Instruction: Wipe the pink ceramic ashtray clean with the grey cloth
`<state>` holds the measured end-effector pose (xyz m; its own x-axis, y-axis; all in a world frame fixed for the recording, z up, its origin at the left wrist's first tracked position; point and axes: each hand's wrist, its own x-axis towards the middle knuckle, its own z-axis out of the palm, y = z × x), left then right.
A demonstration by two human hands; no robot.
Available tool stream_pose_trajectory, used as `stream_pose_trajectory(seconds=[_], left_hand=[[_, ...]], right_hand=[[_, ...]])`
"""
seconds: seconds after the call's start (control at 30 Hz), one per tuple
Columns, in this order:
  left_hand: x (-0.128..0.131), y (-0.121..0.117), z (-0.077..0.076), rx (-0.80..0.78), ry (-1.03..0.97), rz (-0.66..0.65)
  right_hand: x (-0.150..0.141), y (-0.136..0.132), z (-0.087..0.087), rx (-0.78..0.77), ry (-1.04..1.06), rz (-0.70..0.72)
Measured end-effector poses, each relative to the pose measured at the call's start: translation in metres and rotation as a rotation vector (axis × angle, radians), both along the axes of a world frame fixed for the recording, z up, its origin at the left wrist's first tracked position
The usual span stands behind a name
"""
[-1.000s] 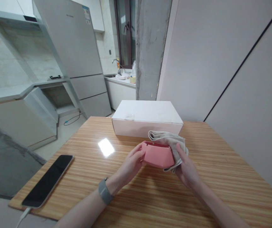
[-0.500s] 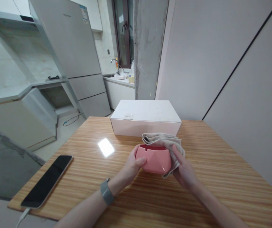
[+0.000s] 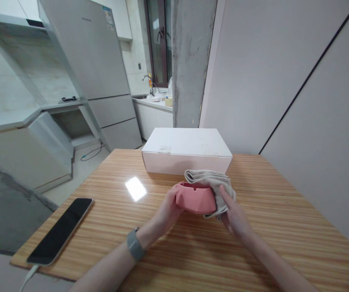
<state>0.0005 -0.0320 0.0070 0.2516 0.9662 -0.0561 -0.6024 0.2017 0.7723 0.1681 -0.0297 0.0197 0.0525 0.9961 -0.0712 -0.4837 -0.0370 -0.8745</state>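
A glossy pink ashtray (image 3: 196,199) with a notch in its rim is held above the wooden table, in front of the white box. My left hand (image 3: 172,202) is closed around its left side, with a grey band on that wrist. On the opposite side, my right hand (image 3: 233,213) grips a folded grey-beige cloth (image 3: 220,188), thumb on top. The cloth presses against the ashtray's right side and drapes behind its rim. The right fingers beneath the cloth are mostly hidden.
A closed white box (image 3: 188,162) stands at the table's far edge. On the left lies a dark-screened phone (image 3: 60,231) with a white cable (image 3: 30,278) plugged in. Beyond the wooden table (image 3: 278,235) are a fridge (image 3: 101,61), a sink counter and a pale wall on the right.
The ashtray has turned in my left hand, its rim notch now nearer the middle, and it sits slightly higher. My left thumb has left its front face. The cloth has shifted slightly with it.
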Motion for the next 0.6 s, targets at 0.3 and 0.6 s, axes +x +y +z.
stream_pose_trajectory(seconds=[0.3,0.6], left_hand=[[-0.011,-0.005,0.009,0.087,0.000,-0.087],[0.000,-0.016,0.008,0.198,0.054,-0.250]], right_hand=[[0.009,0.004,0.011,-0.075,0.038,-0.023],[0.005,-0.007,0.011,-0.012,0.004,0.074]])
